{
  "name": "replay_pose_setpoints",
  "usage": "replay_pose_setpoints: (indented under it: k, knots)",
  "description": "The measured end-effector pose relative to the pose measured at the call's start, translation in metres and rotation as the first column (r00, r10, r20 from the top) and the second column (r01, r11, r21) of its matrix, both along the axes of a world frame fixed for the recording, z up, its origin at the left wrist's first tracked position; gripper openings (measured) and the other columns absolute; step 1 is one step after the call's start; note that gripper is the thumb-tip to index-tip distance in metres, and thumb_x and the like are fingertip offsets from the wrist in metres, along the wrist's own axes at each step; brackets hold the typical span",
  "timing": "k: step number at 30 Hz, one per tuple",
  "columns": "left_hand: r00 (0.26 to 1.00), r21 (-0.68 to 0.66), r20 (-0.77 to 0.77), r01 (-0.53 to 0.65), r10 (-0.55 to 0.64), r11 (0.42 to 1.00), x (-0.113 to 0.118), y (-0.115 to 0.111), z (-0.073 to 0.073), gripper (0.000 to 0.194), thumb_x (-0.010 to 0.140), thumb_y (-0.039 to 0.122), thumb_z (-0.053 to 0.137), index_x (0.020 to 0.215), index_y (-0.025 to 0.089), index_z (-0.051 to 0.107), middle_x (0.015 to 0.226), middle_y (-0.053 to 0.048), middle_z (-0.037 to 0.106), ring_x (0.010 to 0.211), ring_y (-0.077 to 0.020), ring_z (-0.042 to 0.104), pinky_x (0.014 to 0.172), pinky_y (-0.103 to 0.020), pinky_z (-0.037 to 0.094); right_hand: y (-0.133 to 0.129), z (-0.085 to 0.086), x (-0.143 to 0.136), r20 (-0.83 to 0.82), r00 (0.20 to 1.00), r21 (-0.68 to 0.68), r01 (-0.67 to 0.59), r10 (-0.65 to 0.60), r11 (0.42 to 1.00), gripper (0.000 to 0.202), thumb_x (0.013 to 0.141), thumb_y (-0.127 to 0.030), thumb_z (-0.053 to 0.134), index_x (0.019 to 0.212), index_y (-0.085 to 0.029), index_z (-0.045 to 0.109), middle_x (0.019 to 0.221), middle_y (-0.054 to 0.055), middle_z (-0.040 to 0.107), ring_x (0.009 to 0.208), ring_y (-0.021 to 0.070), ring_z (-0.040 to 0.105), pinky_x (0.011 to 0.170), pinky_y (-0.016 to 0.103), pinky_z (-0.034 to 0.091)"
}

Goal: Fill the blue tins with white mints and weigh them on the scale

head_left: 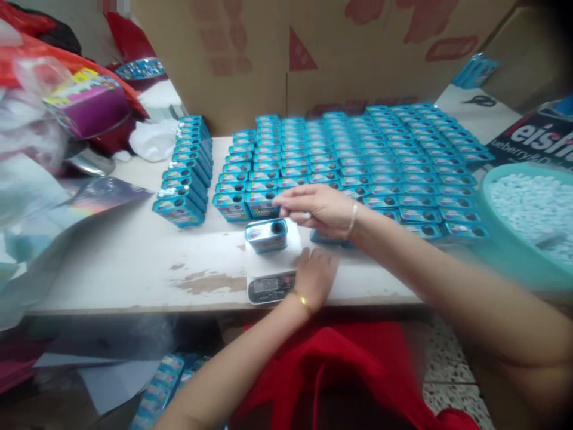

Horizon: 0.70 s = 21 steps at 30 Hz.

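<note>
My right hand [319,209] is closed in a pinch just above and to the right of a small blue tin [266,236] with a dark round opening in its top. A small white bit, like a tablet, shows between the curled fingers. The tin stands upright on a white kitchen scale [271,288] with a dark display panel. Beside the scale's right edge rests my left hand [317,276], holding nothing visible, its fingers loosely apart and a little blurred.
Rows of blue tins [376,155] cover the table behind and to the right. Another line of tins [181,206] stands left. A turquoise bowl [492,239] of pale tablets [532,197] sits at right. Behind rises a large cardboard box [250,77]. Plastic and paper sheets [102,197] crowd the left.
</note>
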<state>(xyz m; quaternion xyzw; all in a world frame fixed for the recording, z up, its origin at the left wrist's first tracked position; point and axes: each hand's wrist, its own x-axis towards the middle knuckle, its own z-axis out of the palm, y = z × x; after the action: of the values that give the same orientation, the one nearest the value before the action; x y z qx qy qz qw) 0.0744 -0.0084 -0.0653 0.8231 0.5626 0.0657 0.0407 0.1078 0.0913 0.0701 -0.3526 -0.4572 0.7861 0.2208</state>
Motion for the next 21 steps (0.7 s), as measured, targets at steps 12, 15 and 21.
replay_pose_setpoints:
  k: [12, 15, 21]
  knots:
    - [0.946, 0.124, 0.296, 0.099, -0.132, 0.987, -0.021, -0.045, 0.032, 0.007, 0.088, 0.020, 0.049, 0.087, 0.018, 0.056, 0.081, -0.002, 0.061, 0.079, -0.0180, 0.051, 0.071, -0.037, 0.034, -0.069, -0.059, 0.083, -0.185, 0.718, -0.732, 0.355, -0.671, 0.582, 0.027, 0.093, -0.012, 0.034, 0.084, -0.014, 0.059, 0.075, 0.004, 0.056, 0.057, 0.0037, 0.054, 0.035, 0.003, 0.038]
    - [0.912, 0.243, 0.410, -0.087, -0.021, 0.966, -0.053, -0.047, 0.061, 0.006, 0.087, 0.018, 0.052, 0.091, 0.019, 0.056, 0.081, 0.000, 0.062, 0.077, -0.0158, 0.052, 0.073, -0.038, 0.034, -0.080, -0.074, 0.079, -0.146, 0.703, -0.747, 0.383, -0.696, 0.544, 0.022, 0.091, -0.013, 0.042, 0.084, -0.013, 0.063, 0.080, 0.007, 0.062, 0.069, 0.0088, 0.062, 0.049, 0.011, 0.052]
    - [0.890, 0.354, 0.368, -0.401, 0.268, 0.845, -0.097, -0.011, 0.089, 0.015, 0.093, 0.031, 0.046, 0.094, 0.022, 0.059, 0.088, -0.001, 0.059, 0.088, -0.0184, 0.054, 0.081, -0.044, 0.039, -0.086, -0.074, 0.057, -0.183, 0.679, -0.759, 0.362, -0.711, 0.541, 0.031, 0.094, -0.015, 0.036, 0.086, -0.009, 0.065, 0.088, 0.012, 0.068, 0.086, 0.0155, 0.067, 0.077, 0.026, 0.059]
